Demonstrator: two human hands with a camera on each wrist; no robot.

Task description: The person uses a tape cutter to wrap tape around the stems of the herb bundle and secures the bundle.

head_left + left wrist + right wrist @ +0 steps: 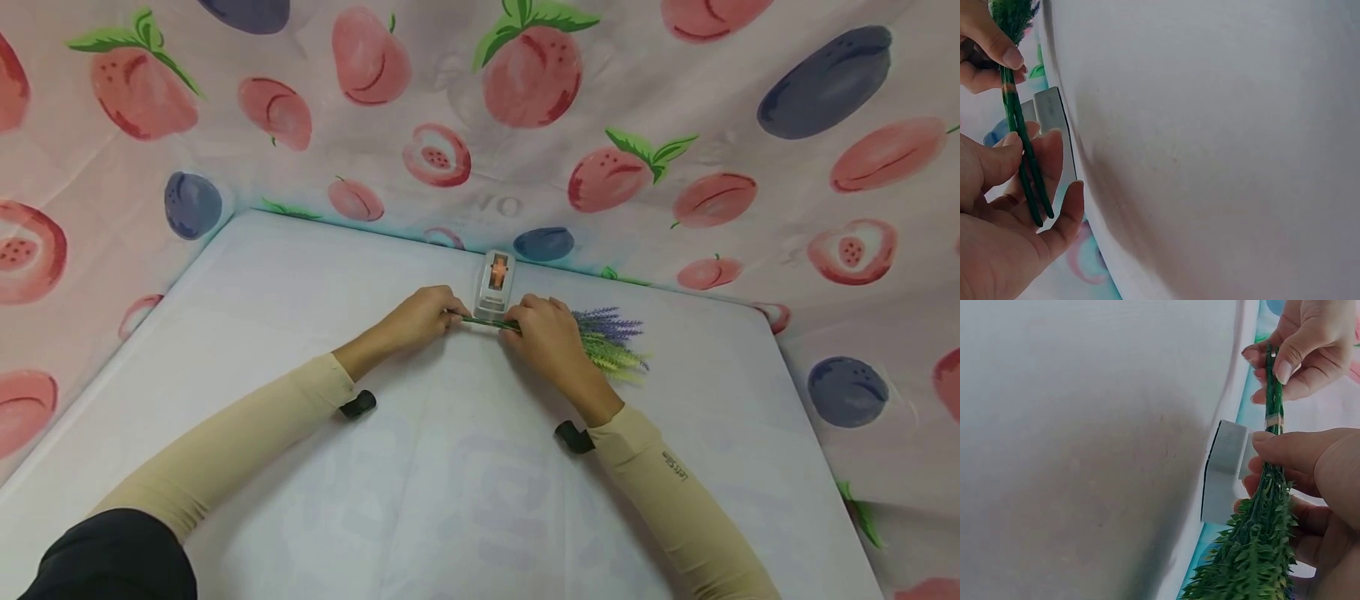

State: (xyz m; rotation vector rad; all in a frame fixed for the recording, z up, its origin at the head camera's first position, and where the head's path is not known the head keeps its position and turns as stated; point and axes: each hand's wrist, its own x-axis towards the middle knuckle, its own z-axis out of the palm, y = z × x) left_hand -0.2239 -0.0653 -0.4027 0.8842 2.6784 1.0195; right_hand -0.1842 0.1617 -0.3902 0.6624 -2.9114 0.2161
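Note:
A bunch of artificial lavender (609, 340), with purple and yellow-green heads, lies sideways between both hands, its heads pointing right. My left hand (429, 318) pinches the green stems (1030, 165) near their bottom ends between thumb and fingers. Higher up, just below the leafy part (1254, 550), my right hand (551, 337) grips the bunch. Between the hands, a narrow light-brown band (1274, 420) circles the stems. Right behind the stems stands a small clear and grey dispenser (495, 285) with an orange part inside.
A white cloth (450, 467) covers the table. Fruit-printed curtains (450, 83) hang along its back edge and at both sides. Black wrist mounts (358, 405) stick out under the beige sleeves (240, 442).

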